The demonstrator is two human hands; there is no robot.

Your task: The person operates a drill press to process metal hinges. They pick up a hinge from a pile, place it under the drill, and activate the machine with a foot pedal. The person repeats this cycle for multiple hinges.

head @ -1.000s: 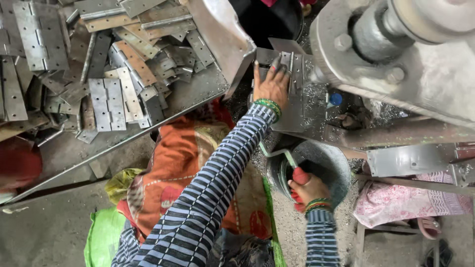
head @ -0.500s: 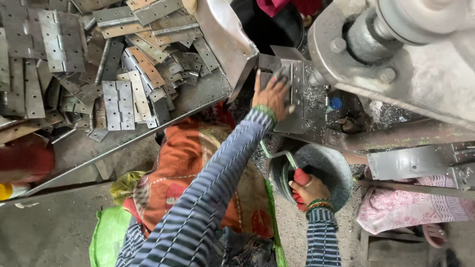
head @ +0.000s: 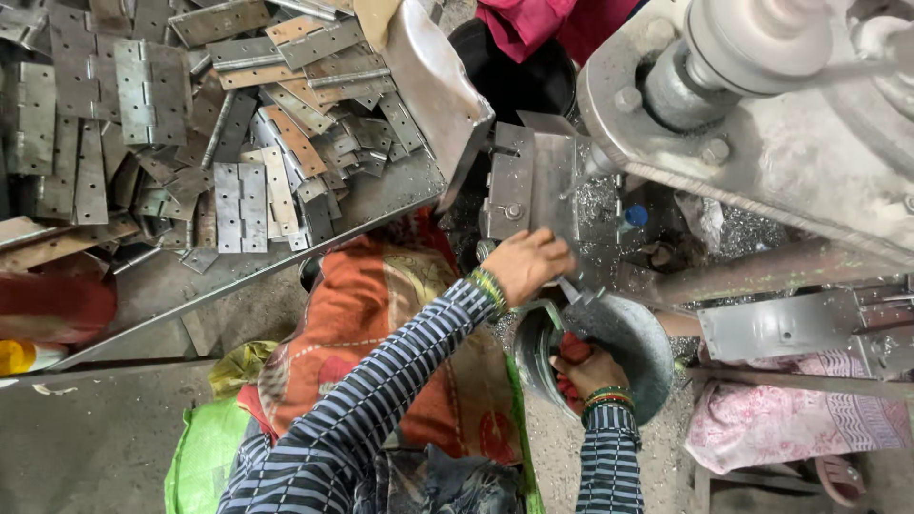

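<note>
The left hand [head: 526, 266] rests at the edge of the metal block [head: 533, 186] of the machine, fingers curled around a small grey metal piece [head: 571, 290] just above the bowl [head: 633, 333]. The piece looks like thin flat steel: stiff, light, probably sharp at its cut edges and slick with filings, so it is best pinched by its flat faces, away from the edges. The right hand [head: 586, 369] is down inside the grey metal bowl, fingers closed on a red cloth [head: 569, 350]; the cloth is soft and limp and will bunch wherever it is gripped. The bowl sits low, between the person's lap and the machine. Up on the bench [head: 190, 286] to the left lies a loose heap of hinges [head: 238, 205], dull grey and rust-brown, flat and overlapping. Bright shavings [head: 600, 200] litter the machine bed.
</note>
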